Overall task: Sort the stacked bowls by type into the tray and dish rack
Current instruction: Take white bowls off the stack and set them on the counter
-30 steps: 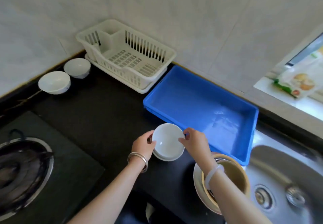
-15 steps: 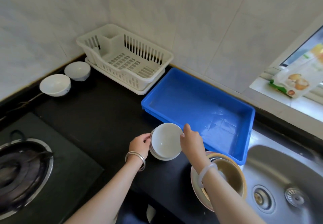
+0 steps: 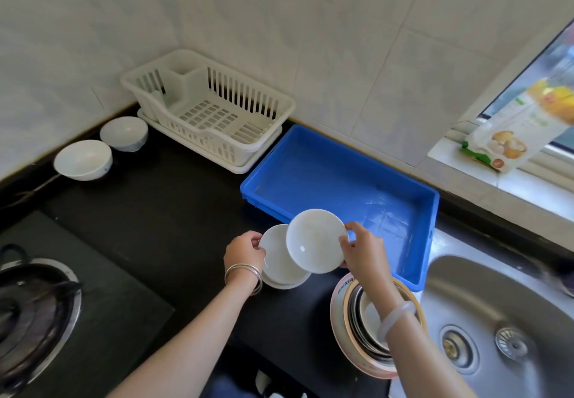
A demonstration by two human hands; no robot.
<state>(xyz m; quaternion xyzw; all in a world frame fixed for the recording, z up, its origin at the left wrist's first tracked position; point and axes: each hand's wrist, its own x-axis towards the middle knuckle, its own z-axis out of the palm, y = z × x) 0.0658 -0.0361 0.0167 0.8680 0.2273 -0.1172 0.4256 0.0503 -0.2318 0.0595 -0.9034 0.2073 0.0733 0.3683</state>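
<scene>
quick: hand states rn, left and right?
Left hand: holds the rim of the white bowl stack.
Right hand: grips the tilted top bowl.

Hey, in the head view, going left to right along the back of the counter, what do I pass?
First white bowl → second white bowl → dish rack → blue tray → packet on the windowsill.

White bowl [image 3: 315, 242] atilt above white stack [image 3: 276, 262] — blue tray [image 3: 341, 177] behind
</scene>
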